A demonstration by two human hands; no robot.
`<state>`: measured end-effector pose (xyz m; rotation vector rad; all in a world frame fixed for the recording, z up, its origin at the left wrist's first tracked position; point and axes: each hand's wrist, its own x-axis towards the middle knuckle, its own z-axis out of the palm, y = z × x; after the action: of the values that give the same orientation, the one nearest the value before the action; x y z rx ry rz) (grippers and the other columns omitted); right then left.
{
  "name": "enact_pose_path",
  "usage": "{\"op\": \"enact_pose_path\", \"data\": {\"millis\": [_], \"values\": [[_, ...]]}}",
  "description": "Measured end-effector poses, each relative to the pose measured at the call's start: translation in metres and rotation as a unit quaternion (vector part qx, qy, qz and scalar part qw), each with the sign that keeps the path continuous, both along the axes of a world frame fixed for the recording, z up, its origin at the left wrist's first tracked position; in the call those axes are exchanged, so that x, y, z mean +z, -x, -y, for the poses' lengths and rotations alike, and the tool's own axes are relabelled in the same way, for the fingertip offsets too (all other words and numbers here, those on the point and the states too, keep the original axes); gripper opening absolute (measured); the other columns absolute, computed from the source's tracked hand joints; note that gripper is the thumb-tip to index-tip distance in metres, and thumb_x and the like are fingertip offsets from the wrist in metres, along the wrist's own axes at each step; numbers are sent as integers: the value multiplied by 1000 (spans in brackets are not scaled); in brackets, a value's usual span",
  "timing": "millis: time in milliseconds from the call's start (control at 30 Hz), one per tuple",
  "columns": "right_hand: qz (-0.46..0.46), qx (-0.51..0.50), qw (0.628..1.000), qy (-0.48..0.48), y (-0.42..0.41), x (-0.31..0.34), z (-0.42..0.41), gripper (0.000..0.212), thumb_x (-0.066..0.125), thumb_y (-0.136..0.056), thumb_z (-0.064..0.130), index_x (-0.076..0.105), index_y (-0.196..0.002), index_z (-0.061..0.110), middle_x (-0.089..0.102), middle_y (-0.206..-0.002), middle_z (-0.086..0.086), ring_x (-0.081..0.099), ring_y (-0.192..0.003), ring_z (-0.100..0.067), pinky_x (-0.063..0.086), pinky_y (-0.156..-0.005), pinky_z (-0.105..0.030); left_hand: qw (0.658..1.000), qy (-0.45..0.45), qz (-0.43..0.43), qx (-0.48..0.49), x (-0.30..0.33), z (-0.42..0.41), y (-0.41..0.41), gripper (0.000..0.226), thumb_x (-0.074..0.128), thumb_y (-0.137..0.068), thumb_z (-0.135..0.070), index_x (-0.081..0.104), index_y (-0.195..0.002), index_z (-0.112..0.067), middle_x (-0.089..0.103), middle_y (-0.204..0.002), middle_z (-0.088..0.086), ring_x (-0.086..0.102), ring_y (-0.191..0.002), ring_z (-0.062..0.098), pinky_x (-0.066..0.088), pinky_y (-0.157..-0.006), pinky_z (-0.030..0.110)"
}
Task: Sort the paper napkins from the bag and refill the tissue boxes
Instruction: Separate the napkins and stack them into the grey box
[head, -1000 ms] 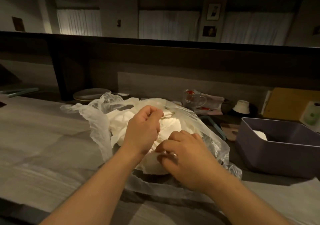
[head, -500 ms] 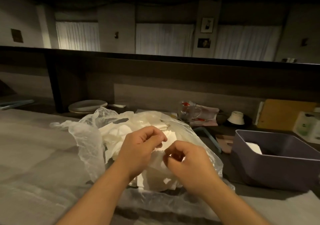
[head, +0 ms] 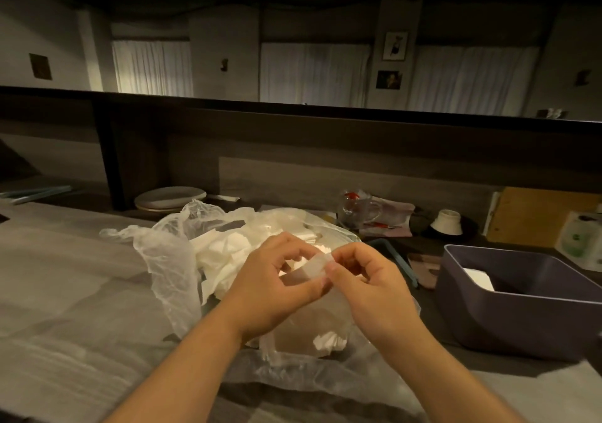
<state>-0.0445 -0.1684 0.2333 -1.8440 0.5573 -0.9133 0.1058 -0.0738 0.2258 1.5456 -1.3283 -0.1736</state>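
Note:
A clear plastic bag (head: 169,259) lies open on the grey counter, full of crumpled white paper napkins (head: 224,253). Above the bag, my left hand (head: 273,285) and my right hand (head: 368,289) meet and together pinch one white napkin (head: 314,267) between thumbs and fingers. The napkin is lifted clear of the pile. To the right stands a dark purple tissue box (head: 508,321), open at the top, with a white napkin stack (head: 477,279) lying inside against its left wall.
Behind the bag are stacked plates (head: 169,198), a glass mug (head: 360,209), a white cup upside down (head: 448,222) and a wooden board (head: 540,217). A dark raised ledge (head: 293,109) runs across the back. A pale green packet (head: 580,240) stands at far right.
Both hands have risen out of the bag and come together, lifting a single napkin between their fingertips. The view has tilted up a little.

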Motion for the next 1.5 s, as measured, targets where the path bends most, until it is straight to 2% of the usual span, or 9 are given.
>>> {"op": "enact_pose_path", "data": {"millis": [167, 333, 500, 633, 767, 1033, 1200, 1333, 1500], "values": [[-3, 25, 999, -43, -1, 0, 4, 28, 74, -89, 41, 61, -112, 49, 67, -105, 22, 67, -97, -5, 62, -77, -29, 988, 18, -153, 27, 7, 4, 5, 18, 76, -83, -45, 72, -94, -32, 74, -91, -10, 72, -84, 12, 64, -74, 33], [-34, 19, 997, -74, -3, -1, 4, 10, 64, -99, 31, 71, -105, 35, 75, -98, 11, 71, -95, -11, 60, -87, -32, 960, 27, -274, -44, 13, 0, 9, 26, 75, -77, -42, 76, -100, -30, 78, -100, -5, 73, -102, 19, 59, -84, 31], [-15, 61, 985, -161, -3, 5, 2, 17, 60, -101, 26, 75, -107, 22, 76, -98, -4, 69, -89, -19, 57, -75, -29, 895, -102, -417, -117, 26, -7, 21, 37, 68, -79, -42, 65, -111, -23, 79, -93, 5, 75, -88, 24, 60, -76, 37], [-72, -45, 996, 11, -4, 2, -1, 26, 70, -94, 40, 54, -114, 42, 60, -108, 16, 59, -90, 8, 49, -62, -9, 834, -107, -533, -99, 26, -1, 24, 36, 52, -103, -37, 63, -130, -15, 76, -113, 15, 74, -106, 34, 56, -98, 47], [-121, -18, 954, 274, 4, -1, 0, 39, 73, -77, 63, 48, -105, 50, 37, -116, 31, 31, -117, 6, 32, -92, -14, 760, -65, -632, -136, 23, -1, 17, 51, 52, -103, -43, 63, -135, -5, 69, -126, 19, 64, -117, 35, 43, -114, 48], [-197, 9, 923, 332, 1, -4, 2, 34, 67, -80, 70, 54, -107, 55, 29, -124, 32, 20, -127, -2, 24, -108, -30, 759, -97, -624, -160, 20, 0, 15, 48, 65, -89, -35, 73, -120, 1, 64, -107, 18, 58, -101, 32, 44, -107, 44], [-5, -22, 985, 173, 0, -2, 7, 18, 59, -92, 57, 55, -108, 48, 45, -122, 31, 41, -125, 4, 39, -98, -22, 802, -134, -553, -182, 14, 0, 13, 43, 59, -83, -14, 72, -121, 3, 61, -102, 22, 62, -82, 30, 55, -81, 44], [-35, 14, 999, -31, 0, 4, 15, 24, 64, -98, 41, 61, -121, 46, 63, -122, 15, 63, -112, -10, 60, -91, -42, 801, -187, -508, -255, 18, -6, 18, 23, 65, -78, -6, 83, -93, -8, 70, -90, 18, 70, -76, 27, 60, -67, 36], [-60, 40, 997, -33, 4, 6, 9, 20, 60, -101, 33, 62, -115, 47, 67, -112, 15, 67, -101, -10, 62, -86, -34, 769, -178, -532, -306, 17, -6, 21, 34, 58, -83, -12, 78, -110, -8, 66, -103, 20, 65, -89, 33, 57, -83, 43]]}}
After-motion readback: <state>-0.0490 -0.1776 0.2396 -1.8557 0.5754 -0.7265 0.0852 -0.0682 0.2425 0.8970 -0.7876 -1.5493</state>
